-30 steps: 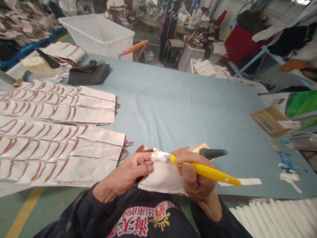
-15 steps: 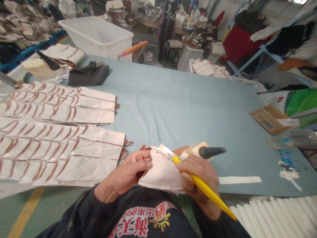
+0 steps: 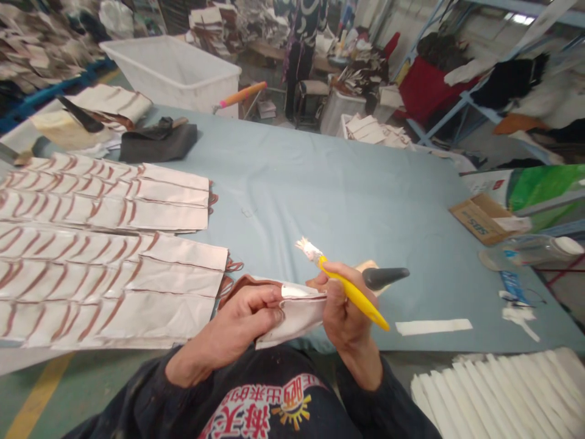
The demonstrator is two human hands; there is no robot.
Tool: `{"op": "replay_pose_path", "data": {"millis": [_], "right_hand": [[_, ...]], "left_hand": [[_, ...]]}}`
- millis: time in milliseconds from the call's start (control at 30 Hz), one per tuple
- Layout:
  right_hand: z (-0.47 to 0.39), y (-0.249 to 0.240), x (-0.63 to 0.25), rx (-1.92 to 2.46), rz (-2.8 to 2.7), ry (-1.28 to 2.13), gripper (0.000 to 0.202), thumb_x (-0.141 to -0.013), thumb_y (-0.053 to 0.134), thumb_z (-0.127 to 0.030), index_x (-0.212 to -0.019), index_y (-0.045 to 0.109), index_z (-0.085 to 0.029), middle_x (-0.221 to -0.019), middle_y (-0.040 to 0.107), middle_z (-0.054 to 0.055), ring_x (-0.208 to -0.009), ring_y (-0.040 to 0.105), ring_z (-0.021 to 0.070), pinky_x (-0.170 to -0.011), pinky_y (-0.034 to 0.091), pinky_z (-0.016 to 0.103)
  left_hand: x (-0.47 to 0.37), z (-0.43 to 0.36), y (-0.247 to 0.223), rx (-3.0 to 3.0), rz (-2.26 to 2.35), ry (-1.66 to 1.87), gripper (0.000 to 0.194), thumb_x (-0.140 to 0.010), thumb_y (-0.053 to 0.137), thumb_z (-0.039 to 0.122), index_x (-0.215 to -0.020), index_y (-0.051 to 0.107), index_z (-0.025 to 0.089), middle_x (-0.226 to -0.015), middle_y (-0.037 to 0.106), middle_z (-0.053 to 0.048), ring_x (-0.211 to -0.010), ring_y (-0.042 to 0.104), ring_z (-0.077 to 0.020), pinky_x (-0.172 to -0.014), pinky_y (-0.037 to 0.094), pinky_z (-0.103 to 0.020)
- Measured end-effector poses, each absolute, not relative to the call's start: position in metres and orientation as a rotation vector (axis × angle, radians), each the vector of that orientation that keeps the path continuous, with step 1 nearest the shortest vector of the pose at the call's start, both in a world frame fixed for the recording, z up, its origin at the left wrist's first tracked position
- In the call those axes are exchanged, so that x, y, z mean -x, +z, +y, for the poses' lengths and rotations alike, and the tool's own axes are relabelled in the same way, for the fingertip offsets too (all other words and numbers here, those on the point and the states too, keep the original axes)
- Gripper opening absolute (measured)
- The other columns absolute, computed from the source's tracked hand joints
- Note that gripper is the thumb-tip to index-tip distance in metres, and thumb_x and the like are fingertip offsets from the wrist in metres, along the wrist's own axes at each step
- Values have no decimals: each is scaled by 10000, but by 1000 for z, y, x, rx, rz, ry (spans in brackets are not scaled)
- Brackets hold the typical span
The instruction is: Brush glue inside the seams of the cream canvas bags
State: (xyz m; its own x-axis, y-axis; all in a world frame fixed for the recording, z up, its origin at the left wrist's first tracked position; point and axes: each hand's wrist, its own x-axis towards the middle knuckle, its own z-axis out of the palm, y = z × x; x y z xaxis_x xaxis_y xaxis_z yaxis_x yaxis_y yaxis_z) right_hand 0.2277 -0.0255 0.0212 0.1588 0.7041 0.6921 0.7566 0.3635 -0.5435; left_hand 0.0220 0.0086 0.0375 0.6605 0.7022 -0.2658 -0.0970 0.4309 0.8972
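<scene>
So the person's left hand (image 3: 247,320) is pinching the left side of a pale piece (image 3: 295,318) with brown showing along its back, thumb in front. That piece is sitting in mid-grip right at the near edge of the blue-grey surface (image 3: 375,195), around the middle. The right hand (image 3: 350,326) is wrapping round a yellow-handled brush (image 3: 361,303) and looks to be touching the piece's right end too. The brush is tilting, bristles up and away, clear of the piece, and they're carrying white gunk.

Just past the right hand, a black-handled thing (image 3: 384,278) is lying on the surface, partly hidden, so I can't tell what it is. A white strip (image 3: 434,327) is lying near the near edge, further right. Brown-edged pale pieces are overlapping in a far batch (image 3: 173,204) and a near batch (image 3: 173,302) along the left end, the near batch reaching the near edge. A dark folded piece (image 3: 158,143) is resting towards the far left corner, and a cardboard box (image 3: 478,219) is sitting by the right edge.
</scene>
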Motion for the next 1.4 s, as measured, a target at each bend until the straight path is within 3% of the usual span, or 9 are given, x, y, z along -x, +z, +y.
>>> {"op": "replay_pose_path", "data": {"millis": [100,233,467,633,767,867,1100,1233,1400], "right_hand": [[-30,32,-225,1273,-1288,-3,266,-1115,524,-387,-1041,715,-218,-716,660,-1,-599,648,178,-571,533,326],[-40,60,-221,1146,-1068,288,278,-1092,545,-352,-892,697,-233,-532,452,-60,-394,419,130,-419,308,300],[-45,67,-203,1133,-1137,597,343,-1107,514,-349,-819,642,-216,-544,434,-79,-354,356,71,-366,277,231],[-46,51,-218,1245,-1335,632,319,-1108,518,-357,-867,669,-213,-578,473,-60,-414,389,97,-394,364,232],[-54,50,-230,1335,-1374,488,277,-1089,556,-352,-883,679,-214,-716,622,-9,-494,497,110,-421,377,241],[-59,53,-224,1254,-1315,501,265,-1094,530,-338,-906,679,-224,-733,641,-8,-496,533,114,-422,389,242],[-38,44,-236,1245,-1451,680,447,-1079,526,-499,-781,672,-199,-611,579,-9,-458,448,109,-407,364,238],[-25,55,-251,1225,-1424,976,486,-1071,559,-556,-769,657,-187,-489,385,-86,-388,306,77,-365,272,212],[-30,69,-245,1154,-1263,813,424,-1078,602,-497,-791,665,-191,-457,350,-104,-346,266,63,-330,209,193]], "left_hand": [[-20,6,42,-1324,773,692,257,-890,578,180,-692,740,171,-700,608,-24,-729,570,-163,-682,426,-260],[-17,-2,34,-1607,810,898,274,-848,496,63,-628,581,202,-612,526,19,-590,464,-127,-636,379,-271],[-7,-9,19,-1852,829,1010,270,-809,485,-9,-664,512,218,-613,580,20,-581,497,-129,-656,397,-281],[-7,-14,14,-1794,840,1000,288,-828,483,-1,-638,475,216,-597,526,31,-563,444,-123,-656,372,-289],[-11,-18,11,-1696,849,950,310,-843,495,12,-611,478,216,-576,452,34,-563,406,-133,-629,326,-298],[-14,-19,13,-1587,854,936,305,-831,521,48,-579,508,218,-564,449,25,-562,416,-143,-629,330,-304],[-14,-15,21,-1383,920,825,264,-815,585,157,-571,681,191,-591,543,0,-579,477,-148,-634,357,-295],[-14,-15,20,-1272,912,785,211,-788,644,205,-619,768,182,-644,641,-26,-650,511,-169,-662,387,-289],[-14,-13,17,-878,936,696,111,-704,730,257,-686,783,161,-665,660,-9,-610,477,-125,-593,361,-227]]}}
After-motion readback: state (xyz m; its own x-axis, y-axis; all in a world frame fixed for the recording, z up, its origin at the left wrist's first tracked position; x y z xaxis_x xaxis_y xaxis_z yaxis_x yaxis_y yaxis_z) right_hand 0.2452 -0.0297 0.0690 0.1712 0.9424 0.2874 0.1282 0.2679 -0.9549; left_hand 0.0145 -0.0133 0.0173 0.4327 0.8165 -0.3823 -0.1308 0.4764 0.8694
